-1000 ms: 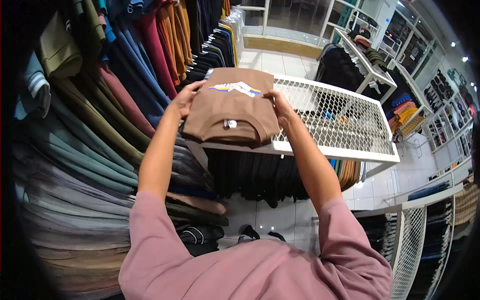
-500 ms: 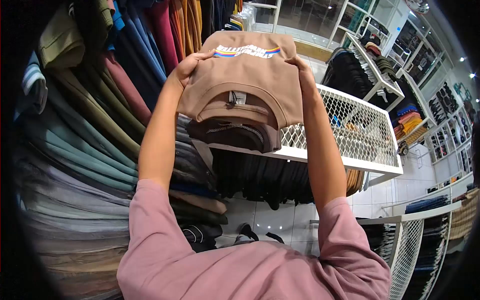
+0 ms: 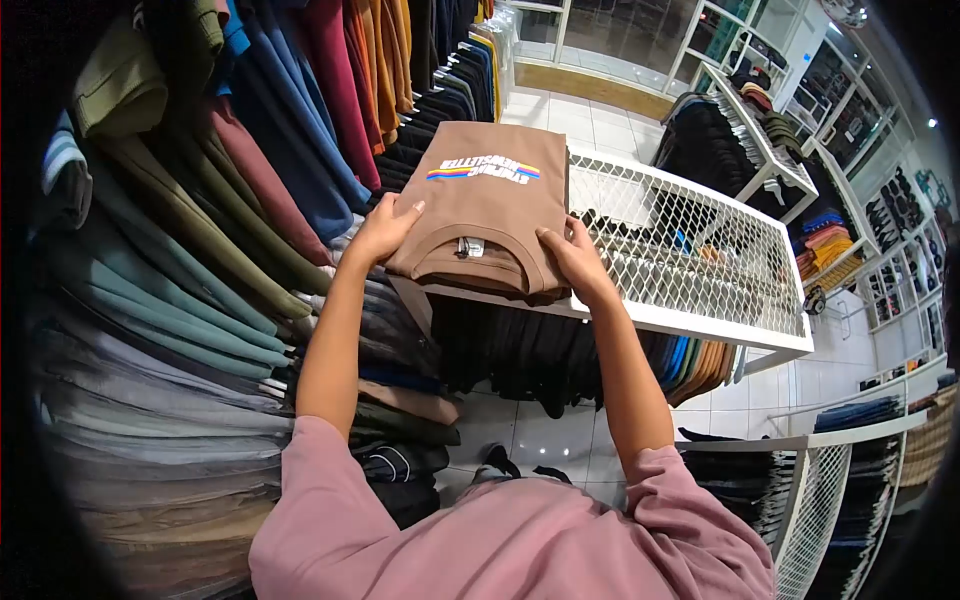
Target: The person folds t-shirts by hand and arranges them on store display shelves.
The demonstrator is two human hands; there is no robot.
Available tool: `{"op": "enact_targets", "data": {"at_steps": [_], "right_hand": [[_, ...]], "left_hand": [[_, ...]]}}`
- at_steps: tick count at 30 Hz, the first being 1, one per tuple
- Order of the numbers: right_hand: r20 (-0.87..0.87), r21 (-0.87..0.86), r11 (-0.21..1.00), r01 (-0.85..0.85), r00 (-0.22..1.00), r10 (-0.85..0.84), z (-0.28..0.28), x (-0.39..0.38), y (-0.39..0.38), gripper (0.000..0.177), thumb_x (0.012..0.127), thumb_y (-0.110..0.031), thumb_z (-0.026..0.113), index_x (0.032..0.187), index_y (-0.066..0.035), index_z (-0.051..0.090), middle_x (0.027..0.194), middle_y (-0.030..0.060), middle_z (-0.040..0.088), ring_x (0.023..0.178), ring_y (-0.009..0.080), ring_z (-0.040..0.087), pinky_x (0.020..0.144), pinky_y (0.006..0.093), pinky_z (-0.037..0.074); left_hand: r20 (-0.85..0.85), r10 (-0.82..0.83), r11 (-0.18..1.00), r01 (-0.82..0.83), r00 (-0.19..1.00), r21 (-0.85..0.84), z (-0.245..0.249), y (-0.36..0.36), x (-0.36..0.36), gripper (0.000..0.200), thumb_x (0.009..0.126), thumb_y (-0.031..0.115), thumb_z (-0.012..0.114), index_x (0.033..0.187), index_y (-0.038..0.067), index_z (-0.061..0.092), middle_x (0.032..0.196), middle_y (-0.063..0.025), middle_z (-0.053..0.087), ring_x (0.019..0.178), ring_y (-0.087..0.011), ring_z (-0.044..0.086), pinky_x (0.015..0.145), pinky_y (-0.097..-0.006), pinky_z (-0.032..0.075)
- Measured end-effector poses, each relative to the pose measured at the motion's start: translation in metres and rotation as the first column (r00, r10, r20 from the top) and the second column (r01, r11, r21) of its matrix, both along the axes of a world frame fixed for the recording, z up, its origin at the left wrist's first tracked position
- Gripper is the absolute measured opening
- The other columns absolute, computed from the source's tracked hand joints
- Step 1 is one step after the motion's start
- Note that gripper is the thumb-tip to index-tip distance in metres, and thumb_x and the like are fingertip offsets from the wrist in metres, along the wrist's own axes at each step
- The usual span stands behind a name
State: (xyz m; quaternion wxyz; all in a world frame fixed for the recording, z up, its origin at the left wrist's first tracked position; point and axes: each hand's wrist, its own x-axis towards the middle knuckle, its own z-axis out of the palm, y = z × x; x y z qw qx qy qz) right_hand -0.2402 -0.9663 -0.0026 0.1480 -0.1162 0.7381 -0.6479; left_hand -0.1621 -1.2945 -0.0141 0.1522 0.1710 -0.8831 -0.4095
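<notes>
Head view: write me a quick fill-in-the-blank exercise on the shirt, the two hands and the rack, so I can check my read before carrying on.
1. The folded shirt is ____ in colour.
2. Of its collar and its printed lettering, the ____ lies nearer the bottom of the picture.
3. The left hand and the right hand are at ____ sides of the shirt.
4. The mesh-topped rack has a ____ frame.

Missing words: brown; collar; opposite; white.
</notes>
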Motion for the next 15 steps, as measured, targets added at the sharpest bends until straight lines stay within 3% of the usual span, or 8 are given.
{"op": "enact_targets", "data": {"at_steps": [1,2,3,6,8,10,12,15], "right_hand": [[-0.065,-0.029,1.000,-0.012,0.998,0.010,0.000,0.001,0.001,0.070,0.095,-0.029,0.071,0.148,0.005,0.037,0.119,0.0201,0.063,0.103,0.0198,0.064,0.084,0.0291,0.053],[-0.125,-0.055,0.998,-0.026,0.992,0.019,0.000,0.001,0.002,0.072,0.095,-0.028,0.073,0.147,0.005,0.037,0.110,0.0190,0.067,0.093,0.0172,0.066,0.075,0.0275,0.054],[-0.080,-0.049,0.999,0.004,0.997,-0.008,0.018,0.006,0.001,0.071,0.094,-0.020,0.073,0.147,0.008,0.034,0.123,0.0235,0.063,0.105,0.0220,0.065,0.089,0.0316,0.053],[-0.078,0.135,0.991,0.017,0.997,-0.007,0.039,0.017,0.004,0.075,0.091,-0.022,0.076,0.147,0.006,0.035,0.111,0.0230,0.069,0.096,0.0212,0.068,0.085,0.0322,0.054],[-0.334,0.180,0.980,0.088,0.942,-0.023,-0.019,-0.002,0.002,0.077,0.088,-0.027,0.078,0.146,0.006,0.039,0.111,0.0249,0.071,0.095,0.0239,0.070,0.086,0.0339,0.054],[-0.252,0.271,0.954,0.131,0.966,-0.061,0.004,0.016,0.005,0.069,0.085,-0.028,0.078,0.139,0.004,0.049,0.120,0.0288,0.066,0.104,0.0342,0.069,0.093,0.0393,0.052],[-0.596,0.373,0.871,0.320,0.802,-0.039,0.009,0.019,0.001,0.060,0.086,-0.023,0.076,0.135,0.003,0.054,0.126,0.0283,0.062,0.112,0.0387,0.064,0.096,0.0432,0.050],[-0.754,0.263,0.902,0.343,0.656,-0.030,0.045,0.017,-0.027,0.054,0.089,-0.026,0.070,0.133,0.003,0.056,0.127,0.0272,0.059,0.116,0.0423,0.059,0.099,0.0455,0.049]], "left_hand": [[-0.032,0.000,0.999,-0.001,0.999,-0.040,0.004,0.001,0.004,0.059,0.094,0.045,0.069,0.125,-0.005,0.059,0.119,-0.0287,0.067,0.114,-0.0361,0.066,0.097,-0.0406,0.050],[-0.100,-0.039,0.999,0.040,0.994,0.013,0.009,0.001,0.004,0.057,0.093,0.043,0.070,0.124,-0.004,0.059,0.119,-0.0285,0.068,0.114,-0.0375,0.066,0.097,-0.0421,0.050],[-0.130,0.007,1.000,-0.007,0.991,-0.001,0.018,0.005,0.008,0.055,0.093,0.042,0.071,0.123,-0.002,0.060,0.118,-0.0282,0.068,0.113,-0.0386,0.066,0.097,-0.0426,0.050],[-0.136,0.091,0.992,-0.102,0.986,-0.072,0.021,0.007,0.011,0.054,0.092,0.044,0.072,0.122,0.000,0.062,0.118,-0.0277,0.068,0.112,-0.0418,0.066,0.096,-0.0444,0.051],[-0.065,0.055,0.986,-0.064,0.996,-0.152,-0.001,0.008,0.011,0.058,0.091,0.047,0.071,0.126,0.001,0.060,0.117,-0.0276,0.068,0.111,-0.0445,0.065,0.096,-0.0460,0.050],[-0.004,0.092,0.980,-0.091,0.996,-0.175,0.021,0.027,0.023,0.059,0.091,0.047,0.070,0.129,0.003,0.060,0.120,-0.0267,0.067,0.112,-0.0451,0.064,0.096,-0.0490,0.050],[-0.150,0.225,0.850,-0.269,0.963,-0.453,0.044,0.048,0.032,0.054,0.090,0.043,0.072,0.128,0.006,0.063,0.126,-0.0231,0.065,0.116,-0.0403,0.062,0.097,-0.0475,0.049],[-0.238,-0.002,0.825,-0.132,0.971,-0.549,0.064,0.058,0.011,0.045,0.096,0.035,0.064,0.132,0.008,0.062,0.135,-0.0210,0.059,0.128,-0.0382,0.054,0.105,-0.0470,0.043]]}}
